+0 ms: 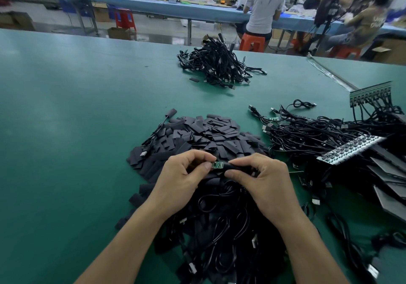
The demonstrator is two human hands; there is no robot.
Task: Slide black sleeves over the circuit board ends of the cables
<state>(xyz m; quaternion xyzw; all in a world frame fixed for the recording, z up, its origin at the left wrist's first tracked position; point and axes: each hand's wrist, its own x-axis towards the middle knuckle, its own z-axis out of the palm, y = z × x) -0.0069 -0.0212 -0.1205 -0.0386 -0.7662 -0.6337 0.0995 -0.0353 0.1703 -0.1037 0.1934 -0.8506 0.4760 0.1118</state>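
Closest in, black cables [219,224] with USB plugs, tangled in a heap on the green table [66,108] under both forearms. Off to the left of the work, a single cable [158,127] with one sleeved end, lying along the left edge of a mound of loose sleeves [208,134], flat and black. Just in front of that mound, left hand [178,180], thumb and forefinger pinching the left end of a small green circuit board [217,165], other fingers curled. Board held level between the hands, uncovered. Touching its right end, a black sleeve [238,167] on the cable, gripped between thumb and forefinger of the right hand [265,180]. Well beyond, near the table's far edge, a separate pile of cables [219,64]. To the right, another cable heap [318,138] with long board strips [351,149] lying across it. Far back, seated people [263,9] at a blue bench [153,6], blurred
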